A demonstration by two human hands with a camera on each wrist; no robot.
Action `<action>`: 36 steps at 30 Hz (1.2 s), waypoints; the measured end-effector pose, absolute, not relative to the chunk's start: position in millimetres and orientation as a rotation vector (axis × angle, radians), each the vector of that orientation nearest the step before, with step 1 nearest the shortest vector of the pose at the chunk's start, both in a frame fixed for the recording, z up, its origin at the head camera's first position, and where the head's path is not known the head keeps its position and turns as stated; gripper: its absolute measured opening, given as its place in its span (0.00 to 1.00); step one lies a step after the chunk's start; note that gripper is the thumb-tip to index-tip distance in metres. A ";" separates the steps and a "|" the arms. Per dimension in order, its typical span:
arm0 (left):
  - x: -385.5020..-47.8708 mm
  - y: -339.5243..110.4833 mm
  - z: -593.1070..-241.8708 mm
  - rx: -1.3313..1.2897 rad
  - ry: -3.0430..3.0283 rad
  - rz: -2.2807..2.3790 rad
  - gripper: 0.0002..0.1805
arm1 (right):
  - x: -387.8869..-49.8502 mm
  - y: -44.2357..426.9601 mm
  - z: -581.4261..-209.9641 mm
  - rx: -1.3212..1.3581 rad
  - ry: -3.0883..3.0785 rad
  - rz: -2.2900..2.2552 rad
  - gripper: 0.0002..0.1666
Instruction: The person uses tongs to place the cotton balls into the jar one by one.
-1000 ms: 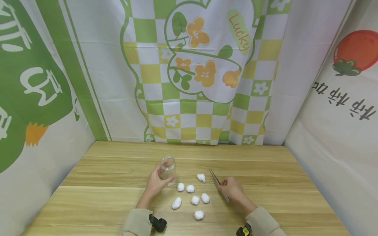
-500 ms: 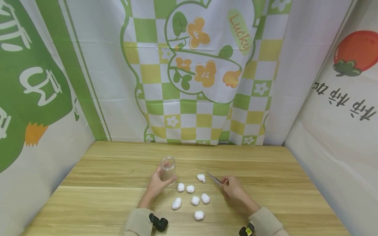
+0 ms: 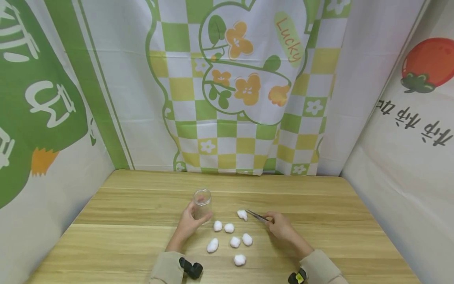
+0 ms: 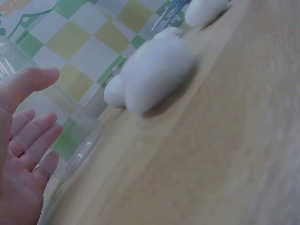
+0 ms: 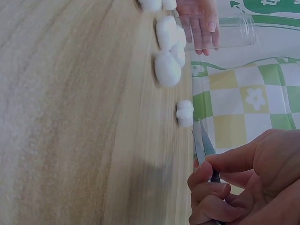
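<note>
My left hand (image 3: 188, 223) holds a clear glass jar (image 3: 202, 198) upright on the table, thumb on the near side and fingers behind it. No lid is on its mouth, and I see nothing inside. Between thumb and fingers my right hand (image 3: 280, 227) pinches metal tweezers (image 3: 258, 216). In the right wrist view the two tips of the tweezers (image 5: 203, 143) stand apart. Those tips point left, close beside the farthest cotton ball (image 3: 242, 215); whether they touch it I cannot tell. Several other cotton balls (image 3: 235, 241) lie loose between the hands.
The wooden table (image 3: 142, 197) runs back to a checkered green and yellow curtain (image 3: 227, 146). Printed cloth hangs at the left (image 3: 71, 173) and right (image 3: 397, 169) sides. Black wrist cameras (image 3: 191, 269) sit at both sleeves.
My right hand has turned the tweezers leftward, their tips now close to the farthest cotton ball. My left hand and the jar have stayed in place.
</note>
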State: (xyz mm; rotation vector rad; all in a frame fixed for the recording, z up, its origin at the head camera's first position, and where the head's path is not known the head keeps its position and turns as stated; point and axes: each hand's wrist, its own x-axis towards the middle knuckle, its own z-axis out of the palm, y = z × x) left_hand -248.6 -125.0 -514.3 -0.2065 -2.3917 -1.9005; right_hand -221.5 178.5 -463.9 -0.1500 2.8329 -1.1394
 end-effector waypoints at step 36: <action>-247.9 -126.7 -517.2 -0.224 -2.397 -1.927 0.39 | -224.2 161.9 -473.3 -0.206 2.870 -1.070 0.13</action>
